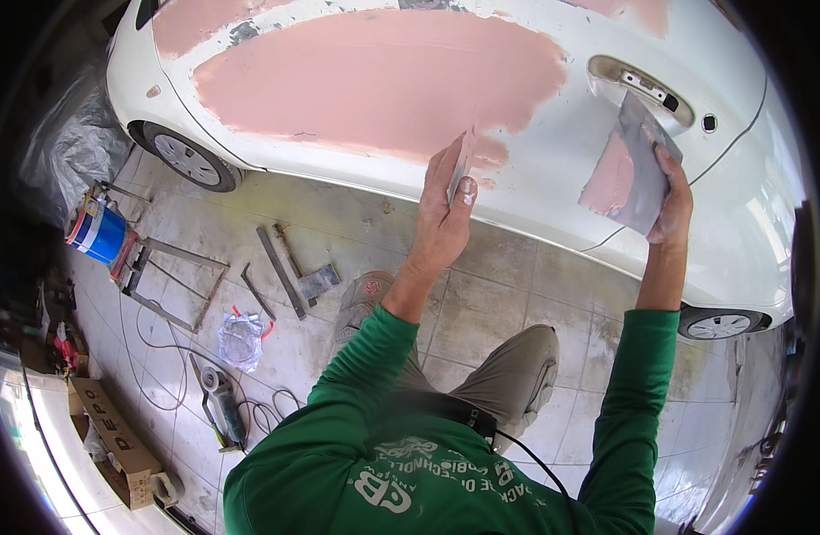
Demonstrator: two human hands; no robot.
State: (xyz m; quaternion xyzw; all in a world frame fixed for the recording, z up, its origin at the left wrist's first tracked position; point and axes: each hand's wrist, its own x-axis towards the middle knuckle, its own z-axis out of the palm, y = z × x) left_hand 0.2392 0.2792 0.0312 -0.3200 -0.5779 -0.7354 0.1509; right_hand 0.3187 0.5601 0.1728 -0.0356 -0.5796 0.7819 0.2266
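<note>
A large patch of pink body filler (365,85) covers the side of a white car (553,169) in front of me. My left hand (443,218) is closed around a thin flat filler spreader (461,168), seen nearly edge-on at the patch's lower right edge. Whether its blade touches the panel I cannot tell. White smears mark that thumb. Further right, my right hand (671,201) grips a grey mixing plate (643,169) by its right edge, tilted, with a pink layer of filler (609,174) on its left part. The plate hangs just below the door-handle recess (642,85).
Left on the tiled floor lie an angle grinder (221,401) with its cord, a metal frame (174,283), metal bars (281,272), a clear plastic bag (241,341) and a cardboard box (111,437). A blue bucket (101,230) stands near the front wheel (189,159).
</note>
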